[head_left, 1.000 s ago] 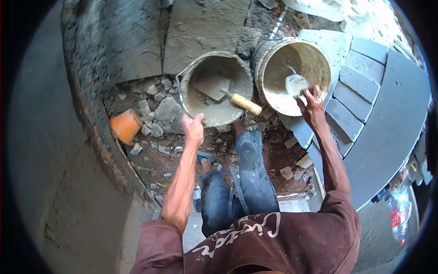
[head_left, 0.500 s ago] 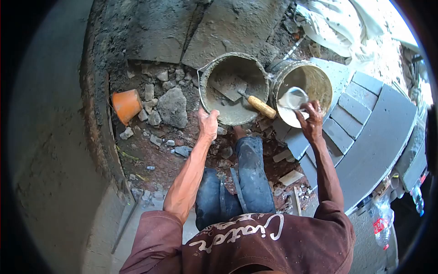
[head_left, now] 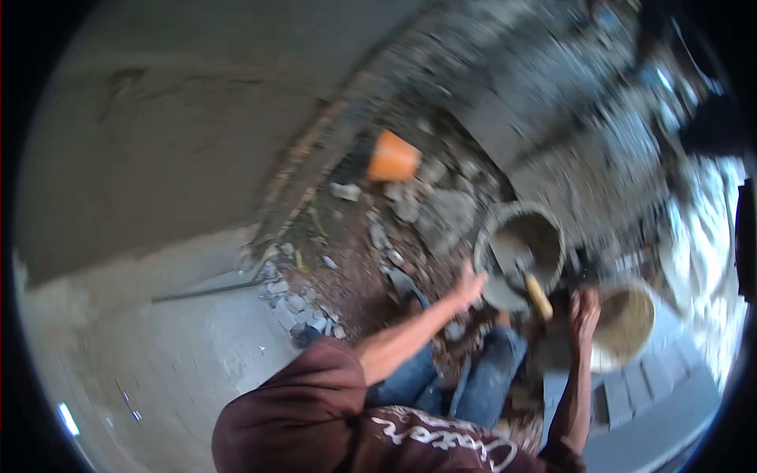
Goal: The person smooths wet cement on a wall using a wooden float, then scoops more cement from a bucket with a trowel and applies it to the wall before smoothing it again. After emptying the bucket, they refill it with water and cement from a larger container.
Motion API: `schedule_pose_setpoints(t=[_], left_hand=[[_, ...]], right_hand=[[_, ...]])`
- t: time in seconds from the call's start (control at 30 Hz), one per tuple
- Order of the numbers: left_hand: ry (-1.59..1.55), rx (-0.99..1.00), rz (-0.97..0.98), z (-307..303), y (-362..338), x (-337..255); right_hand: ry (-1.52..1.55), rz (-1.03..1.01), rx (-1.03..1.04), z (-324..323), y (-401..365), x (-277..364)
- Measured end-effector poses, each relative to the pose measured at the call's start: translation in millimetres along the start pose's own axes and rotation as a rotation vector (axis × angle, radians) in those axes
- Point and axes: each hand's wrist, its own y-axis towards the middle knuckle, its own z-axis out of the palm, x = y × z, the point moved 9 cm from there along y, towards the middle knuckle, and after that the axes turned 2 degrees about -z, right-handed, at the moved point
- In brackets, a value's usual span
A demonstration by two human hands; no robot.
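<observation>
A mortar-crusted bucket (head_left: 490, 236) holds grey mix and a trowel with a wooden handle (head_left: 538, 298) leaning over its near rim. My left hand (head_left: 471, 285) is closed at the bucket's left rim. My right hand (head_left: 584, 313) is beside the left rim of a pale bucket (head_left: 648, 323), between the two buckets. Its fingers look curled, but blur hides whether anything is in them. No cup can be made out now.
An orange bucket (head_left: 393, 158) lies tipped beyond a large stone (head_left: 446, 219) and rubble. Grey paving blocks (head_left: 640, 386) are at the right. A plastered wall (head_left: 181, 134) rises at the left. White sheeting (head_left: 706, 244) lies at the far right.
The view has swung left, so the buckets appear farther right and lower. My right hand has moved from inside the pale bucket to its left side; the clear cup it held is no longer visible.
</observation>
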Motion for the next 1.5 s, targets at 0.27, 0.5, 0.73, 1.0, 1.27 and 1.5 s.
schedule_pose_setpoints(t=[0.27, 0.5, 0.73, 1.0, 1.27, 1.5], left_hand=[[-0.213, -0.096, 0.024, -143, -75, -9], [-0.233, -0.267, 0.036, -277, -88, 69], [-0.121, -0.442, -0.079, -390, -124, 89], [-0.327, -0.613, 0.013, -453, -204, 66], [-0.494, -0.844, 0.078, -440, -293, 98], [-0.713, -0.941, -0.042, -470, -289, 172]], right_hand=[[-0.535, -0.55, 0.237, 216, -37, 109], [-0.132, -0.226, 0.901, 254, -35, 305], [-0.698, -0.651, 0.87, 246, 5, 530], [-1.133, -0.986, 1.514, 333, -12, 547], [-0.353, 0.644, 2.348, 310, -102, 434], [-0.396, -0.558, 2.025, 398, -102, 520]])
